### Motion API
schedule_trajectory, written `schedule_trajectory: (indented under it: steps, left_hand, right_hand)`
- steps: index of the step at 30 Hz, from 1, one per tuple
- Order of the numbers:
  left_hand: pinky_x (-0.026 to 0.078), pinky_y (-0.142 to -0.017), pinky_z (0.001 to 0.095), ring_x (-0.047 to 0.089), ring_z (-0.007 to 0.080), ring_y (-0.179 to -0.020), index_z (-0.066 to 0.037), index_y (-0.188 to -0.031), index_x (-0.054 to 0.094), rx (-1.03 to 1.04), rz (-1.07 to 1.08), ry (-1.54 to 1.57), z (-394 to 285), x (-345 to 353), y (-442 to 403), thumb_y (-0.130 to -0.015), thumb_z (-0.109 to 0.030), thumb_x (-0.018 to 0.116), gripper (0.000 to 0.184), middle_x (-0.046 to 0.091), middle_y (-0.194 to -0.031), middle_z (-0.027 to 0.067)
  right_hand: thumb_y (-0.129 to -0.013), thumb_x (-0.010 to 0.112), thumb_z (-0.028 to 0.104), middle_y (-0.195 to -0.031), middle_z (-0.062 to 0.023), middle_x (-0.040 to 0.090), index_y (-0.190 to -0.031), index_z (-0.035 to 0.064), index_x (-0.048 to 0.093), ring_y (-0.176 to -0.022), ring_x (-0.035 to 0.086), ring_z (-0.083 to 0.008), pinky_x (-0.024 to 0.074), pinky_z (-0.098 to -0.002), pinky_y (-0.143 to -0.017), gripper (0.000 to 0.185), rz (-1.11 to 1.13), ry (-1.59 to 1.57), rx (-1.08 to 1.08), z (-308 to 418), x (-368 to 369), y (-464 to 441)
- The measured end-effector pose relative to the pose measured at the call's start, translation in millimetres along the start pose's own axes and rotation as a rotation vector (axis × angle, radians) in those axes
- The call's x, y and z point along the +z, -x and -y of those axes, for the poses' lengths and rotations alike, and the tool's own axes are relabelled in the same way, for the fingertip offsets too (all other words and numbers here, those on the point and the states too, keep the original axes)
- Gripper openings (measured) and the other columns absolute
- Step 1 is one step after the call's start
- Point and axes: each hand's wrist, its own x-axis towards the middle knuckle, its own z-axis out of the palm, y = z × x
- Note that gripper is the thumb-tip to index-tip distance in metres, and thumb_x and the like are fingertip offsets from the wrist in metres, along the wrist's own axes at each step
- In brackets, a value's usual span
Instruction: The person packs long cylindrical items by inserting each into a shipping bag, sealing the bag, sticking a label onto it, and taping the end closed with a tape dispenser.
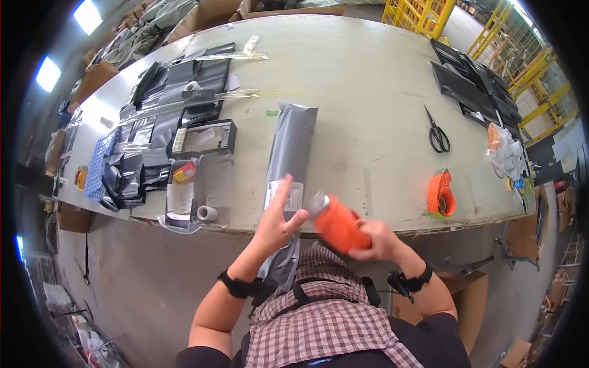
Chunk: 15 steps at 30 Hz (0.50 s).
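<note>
A long grey plastic mailing bag (293, 138) lies on the table, its near end hanging past the front edge toward my apron. A white printed label (293, 195) is on it. Over that label is my left hand (276, 224), fingers stretched and thumb apart, holding nothing; whether it touches the bag I cannot tell. My right hand (375, 240) grips an orange tape dispenser (337, 224), blurred by motion, just right of the bag. The dispenser's tip points toward my left hand.
Black scissors (438, 138) and a second orange tape dispenser (441, 193) lie on the right of the table (368, 80). Black bags (178, 92) and clear bins (205, 136) fill the left. More black bags (472, 86) lie far right. A cardboard box (472, 300) stands below.
</note>
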Motion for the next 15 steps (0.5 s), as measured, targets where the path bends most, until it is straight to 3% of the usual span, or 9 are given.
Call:
schedule_trajectory:
  steps: [2, 4, 7, 9, 11, 13, 14, 15]
  left_hand:
    - [0.047, -0.089, 0.0323, 0.055, 0.0217, -0.113, 0.003, -0.132, 0.044, -0.469, 0.307, 0.565, 9, -13, 17, -0.091, -0.044, 0.057, 0.064, 0.056, -0.123, 0.0166]
    - [0.049, -0.085, 0.0287, 0.061, 0.0173, -0.102, 0.003, -0.124, 0.053, -0.703, 0.412, 0.917, 8, -26, 39, -0.092, -0.038, 0.057, 0.052, 0.063, -0.112, 0.0109]
    - [0.05, -0.084, 0.0261, 0.064, 0.0132, -0.092, 0.004, -0.113, 0.061, -0.754, 0.303, 1.152, -5, -45, 69, -0.093, -0.028, 0.059, 0.038, 0.066, -0.102, 0.0059]
    - [0.05, -0.086, 0.0269, 0.064, 0.0136, -0.092, 0.005, -0.111, 0.061, -0.822, 0.268, 1.372, -10, -51, 77, -0.092, -0.023, 0.06, 0.033, 0.066, -0.1, 0.0067]
    - [0.053, -0.081, 0.0289, 0.066, 0.0151, -0.085, 0.005, -0.103, 0.064, -0.887, 0.135, 1.308, 15, -40, 94, -0.09, -0.02, 0.063, 0.028, 0.068, -0.095, 0.0071]
    - [0.055, -0.078, 0.0305, 0.067, 0.0173, -0.081, 0.006, -0.102, 0.064, -0.912, 0.091, 1.143, 20, -39, 103, -0.088, -0.019, 0.065, 0.028, 0.068, -0.095, 0.0086]
    - [0.055, -0.07, 0.0281, 0.067, 0.0155, -0.073, 0.003, -0.096, 0.066, -0.909, 0.045, 0.86, 17, -42, 110, -0.088, -0.016, 0.064, 0.02, 0.069, -0.087, 0.0089]
    - [0.054, -0.067, 0.0268, 0.066, 0.0142, -0.071, 0.002, -0.094, 0.067, -0.86, -0.098, 0.837, 11, -54, 109, -0.089, -0.016, 0.064, 0.019, 0.069, -0.083, 0.0091]
  right_hand:
    - [-0.069, 0.076, 0.033, -0.085, -0.0156, 0.066, -0.086, 0.0003, 0.067, -0.085, 0.064, -0.0321, 0.0517, -0.0359, -0.077, 0.038, 0.107, 0.003, -0.162, 14, 12, 2]
    - [-0.067, 0.077, 0.031, -0.086, -0.0141, 0.066, -0.085, 0.0012, 0.067, -0.084, 0.064, -0.0312, 0.0515, -0.0357, -0.077, 0.036, 0.18, 0.041, -0.193, 24, 22, 3]
    - [-0.066, 0.076, 0.028, -0.085, -0.0142, 0.066, -0.085, 0.0023, 0.068, -0.084, 0.064, -0.0295, 0.0516, -0.0356, -0.075, 0.033, 0.295, 0.029, -0.199, 38, 37, 0]
    - [-0.07, 0.075, 0.03, -0.076, -0.0148, 0.065, -0.085, 0.0, 0.067, -0.075, 0.064, -0.0283, 0.0508, -0.0337, -0.068, 0.034, 0.379, -0.09, -0.032, 48, 48, -1]
    - [-0.072, 0.074, 0.03, -0.072, -0.0151, 0.064, -0.085, -0.0013, 0.066, -0.068, 0.064, -0.0273, 0.0501, -0.0324, -0.065, 0.035, 0.464, -0.267, 0.189, 53, 54, 1]
    - [-0.077, 0.07, 0.031, -0.067, -0.0144, 0.063, -0.088, -0.0029, 0.066, -0.06, 0.062, -0.0196, 0.0486, -0.0305, -0.06, 0.036, 0.423, -0.401, 0.187, 54, 53, 9]
    - [-0.078, 0.069, 0.031, -0.067, -0.0142, 0.063, -0.089, -0.003, 0.066, -0.059, 0.062, -0.0176, 0.0485, -0.0304, -0.059, 0.036, 0.42, -0.426, 0.178, 47, 50, 14]
    - [-0.079, 0.069, 0.032, -0.067, -0.0139, 0.063, -0.09, -0.0031, 0.066, -0.059, 0.062, -0.0156, 0.0484, -0.0302, -0.058, 0.037, 0.418, -0.458, 0.176, 37, 48, 23]
